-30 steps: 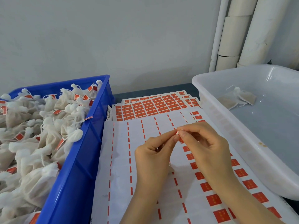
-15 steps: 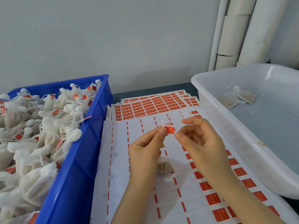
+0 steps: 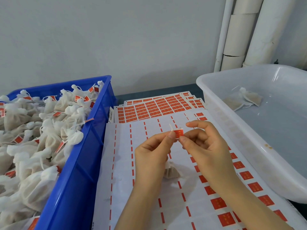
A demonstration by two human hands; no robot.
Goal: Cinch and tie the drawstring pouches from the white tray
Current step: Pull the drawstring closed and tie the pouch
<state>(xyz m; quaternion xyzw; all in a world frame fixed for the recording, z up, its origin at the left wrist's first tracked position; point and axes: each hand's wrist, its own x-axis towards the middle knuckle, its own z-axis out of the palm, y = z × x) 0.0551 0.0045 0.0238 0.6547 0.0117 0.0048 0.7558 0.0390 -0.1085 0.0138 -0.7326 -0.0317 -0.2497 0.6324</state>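
Step in hand, as we judge it: closing a red label (image 3: 179, 133) over the drawstring end of one pouch (image 3: 171, 172). That pouch lies on the sticker sheet (image 3: 121, 146) below the hands, partly hidden by the left wrist. Its neck looks gathered; the knot we cannot make out.

Left grip (image 3: 152, 153): thumb and forefinger pinching the label's left edge, with a short white string (image 3: 170, 126) tail sticking up just above.

Right grip (image 3: 204, 151): fingers curled, tips at the label's right edge, forefinger lifted clear above it. Whether those tips clamp the label or only touch it, we cannot tell.

To do it well, in our view:
- Hold the left pinch firm so the string sits in the fold.
- Bring right thumb and finger square onto the free half.
- Match the edges before pressing; the adhesive likely allows no second try.
- Rub outward from the string.

Risks: skewed halves, glue catching skin.

Elsewhere: a few tray pouches (image 3: 244, 98) lie in the white tray (image 3: 201, 80), right. The blue crate (image 3: 79, 163), left, is heaped with tagged pouches (image 3: 49, 130).

Writing: the labels carry small gold marks, too fine to read. A barcode (image 3: 111, 114) shows on a sheet edge beside the crate, digits unreadable. No brand seen.
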